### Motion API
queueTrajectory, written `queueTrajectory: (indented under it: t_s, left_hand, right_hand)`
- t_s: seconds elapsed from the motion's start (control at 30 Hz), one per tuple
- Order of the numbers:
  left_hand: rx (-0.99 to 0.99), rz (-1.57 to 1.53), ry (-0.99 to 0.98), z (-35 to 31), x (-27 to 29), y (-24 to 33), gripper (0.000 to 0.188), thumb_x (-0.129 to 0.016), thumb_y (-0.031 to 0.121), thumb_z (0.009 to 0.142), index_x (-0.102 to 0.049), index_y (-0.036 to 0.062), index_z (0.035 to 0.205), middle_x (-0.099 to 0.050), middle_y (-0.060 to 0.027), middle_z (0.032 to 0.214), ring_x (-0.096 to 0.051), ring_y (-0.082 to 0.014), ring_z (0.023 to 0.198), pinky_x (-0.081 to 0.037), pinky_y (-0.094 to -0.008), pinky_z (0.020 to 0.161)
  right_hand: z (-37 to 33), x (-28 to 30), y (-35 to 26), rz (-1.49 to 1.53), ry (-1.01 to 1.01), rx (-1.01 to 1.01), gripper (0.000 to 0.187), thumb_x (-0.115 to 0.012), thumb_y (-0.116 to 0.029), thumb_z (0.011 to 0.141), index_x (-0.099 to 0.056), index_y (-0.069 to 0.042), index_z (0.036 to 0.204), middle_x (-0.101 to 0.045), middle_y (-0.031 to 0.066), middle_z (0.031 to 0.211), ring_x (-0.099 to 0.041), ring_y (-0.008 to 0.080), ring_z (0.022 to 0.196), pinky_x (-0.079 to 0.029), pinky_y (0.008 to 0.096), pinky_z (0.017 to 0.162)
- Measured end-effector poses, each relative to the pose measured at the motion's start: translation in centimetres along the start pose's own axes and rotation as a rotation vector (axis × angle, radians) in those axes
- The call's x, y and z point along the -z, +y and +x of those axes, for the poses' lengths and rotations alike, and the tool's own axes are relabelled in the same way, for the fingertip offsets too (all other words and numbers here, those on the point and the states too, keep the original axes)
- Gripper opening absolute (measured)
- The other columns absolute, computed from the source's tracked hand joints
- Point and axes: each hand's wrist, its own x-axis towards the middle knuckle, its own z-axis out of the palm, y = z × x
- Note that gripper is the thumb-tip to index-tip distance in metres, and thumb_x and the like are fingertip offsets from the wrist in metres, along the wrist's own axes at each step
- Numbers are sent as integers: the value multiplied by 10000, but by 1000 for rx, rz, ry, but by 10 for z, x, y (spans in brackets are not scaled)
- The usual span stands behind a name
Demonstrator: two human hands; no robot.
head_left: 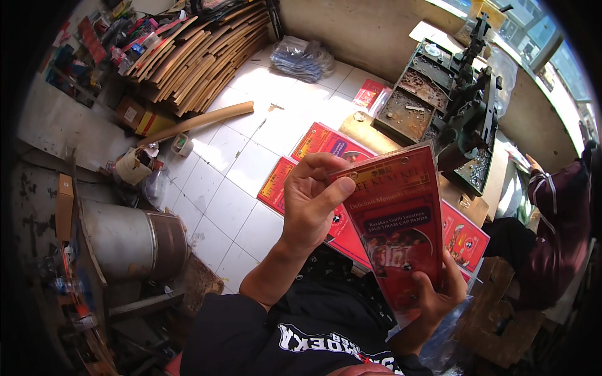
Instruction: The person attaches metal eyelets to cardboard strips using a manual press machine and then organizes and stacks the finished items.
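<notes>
- Up close, we held a long red card point(411, 216) in both hands, tilted, above our lap.
- Our left hand point(307, 210) pinched its top left corner between thumb and fingers.
- Our right hand point(444, 291) gripped it low down, with the thumb on the front and the fingers round the right edge.
- Under it lay more red cards point(465, 239), spread out and partly on top of each other. We could not tell all of what held them up.
- Just past them stood a dark metal machine point(467, 135), with a dirty tray point(407, 116) beside it full of little bits.
- Small silvery bits point(481, 168) lay at the machine's foot.
- Below us, the floor point(244, 150) had white square tiles, very bright where the sun came in.
- Far back, by the wall point(351, 28), sat a pile of clear plastic bags point(301, 59).
- Left of the bags leaned lots of brown flat sheets point(200, 59).
- Nearer, on our left, was a big round metal drum point(119, 238).
- Over on our right, near the window point(530, 28), was another person in dark red point(561, 232).
</notes>
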Motion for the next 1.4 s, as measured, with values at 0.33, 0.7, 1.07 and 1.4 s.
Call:
queueTrajectory:
  t_s: [0.33,0.7,1.07,1.4]
  left_hand:
    - [1,-60,-47,-1,4,-4,261,-608,-59,887,-580,36,1128,-653,-91,1092,-635,-147,1050,-510,-331,955]
    - [-8,-55,-42,1,11,-7,231,-590,-48,878,-586,30,1095,-653,-103,1077,-643,-167,1022,-510,-342,949]
    - [-82,-89,-17,-1,9,-7,275,-639,-2,929,-603,0,1201,-699,-145,1124,-685,-202,1039,-543,-349,947]
    - [-142,-58,0,-1,11,-7,274,-644,49,947,-599,9,1215,-693,-129,1131,-670,-182,1055,-535,-338,949]
  right_hand:
    - [4,1,-2,69,-53,-62,647,-907,-23,595,-659,42,1189,-729,155,942,-695,186,864,-540,291,782]
    - [4,-1,2,110,-74,-93,631,-903,-25,629,-644,51,1199,-732,148,943,-688,163,850,-534,276,772]
    - [6,-9,-1,116,-54,-120,625,-894,-6,632,-647,36,1204,-737,136,925,-691,148,834,-533,260,762]
    - [7,-17,-7,163,-51,-201,599,-888,-2,645,-650,47,1193,-729,130,973,-689,154,896,-532,267,818]
